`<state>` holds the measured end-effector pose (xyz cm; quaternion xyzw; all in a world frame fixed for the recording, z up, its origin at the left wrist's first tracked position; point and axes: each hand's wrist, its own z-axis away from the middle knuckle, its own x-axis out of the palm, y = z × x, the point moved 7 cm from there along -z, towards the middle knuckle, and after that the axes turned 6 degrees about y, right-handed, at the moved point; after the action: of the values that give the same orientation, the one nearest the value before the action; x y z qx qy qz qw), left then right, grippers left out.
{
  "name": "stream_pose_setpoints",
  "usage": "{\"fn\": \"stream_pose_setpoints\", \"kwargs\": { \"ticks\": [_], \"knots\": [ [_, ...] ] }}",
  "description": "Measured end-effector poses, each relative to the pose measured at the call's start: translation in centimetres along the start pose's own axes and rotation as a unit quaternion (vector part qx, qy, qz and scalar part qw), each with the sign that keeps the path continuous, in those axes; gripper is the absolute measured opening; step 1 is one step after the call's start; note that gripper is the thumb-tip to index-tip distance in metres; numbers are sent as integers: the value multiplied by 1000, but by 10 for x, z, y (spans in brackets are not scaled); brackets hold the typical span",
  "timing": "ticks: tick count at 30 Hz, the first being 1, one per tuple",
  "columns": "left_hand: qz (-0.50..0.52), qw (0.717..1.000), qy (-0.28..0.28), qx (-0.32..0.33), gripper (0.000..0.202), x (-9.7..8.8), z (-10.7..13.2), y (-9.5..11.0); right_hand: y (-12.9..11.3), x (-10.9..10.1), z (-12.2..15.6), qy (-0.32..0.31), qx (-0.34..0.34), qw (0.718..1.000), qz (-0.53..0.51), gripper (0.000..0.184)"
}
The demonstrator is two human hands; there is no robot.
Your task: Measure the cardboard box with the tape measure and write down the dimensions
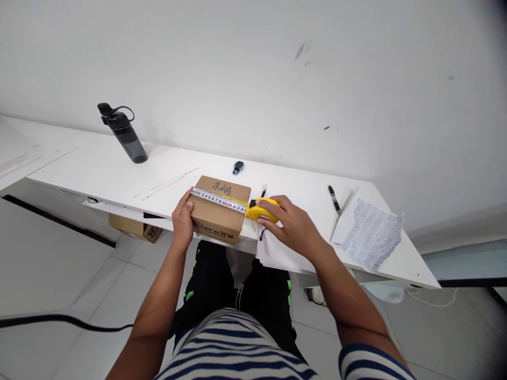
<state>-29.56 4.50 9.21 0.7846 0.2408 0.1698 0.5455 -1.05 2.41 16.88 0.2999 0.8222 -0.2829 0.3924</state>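
Note:
A small brown cardboard box (219, 215) with handwriting on top sits at the near edge of the white desk (119, 174). My left hand (182, 219) grips the box's left side and pins the end of a tape measure blade (217, 199) at its top left corner. The blade runs across the box top to a yellow tape measure case (259, 209). My right hand (291, 224) is closed around that case just right of the box.
A dark water bottle (125, 135) stands at the back left. A small blue-black gadget (237, 167) lies behind the box. A black pen (334, 199) and printed paper sheets (370, 232) lie to the right. Another cardboard box (134, 228) sits under the desk.

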Motion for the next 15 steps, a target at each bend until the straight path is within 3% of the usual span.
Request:
{"fn": "stream_pose_setpoints", "kwargs": {
  "ticks": [5,15],
  "knots": [
    [11,1000,9,0,45,-2,-2,-1,-1,-4,-21,-25,-29,999,-4,40],
    [30,996,77,-22,46,-19,-5,-11,-16,-10,-71,-42,-56,997,-31,45]
  ]
}}
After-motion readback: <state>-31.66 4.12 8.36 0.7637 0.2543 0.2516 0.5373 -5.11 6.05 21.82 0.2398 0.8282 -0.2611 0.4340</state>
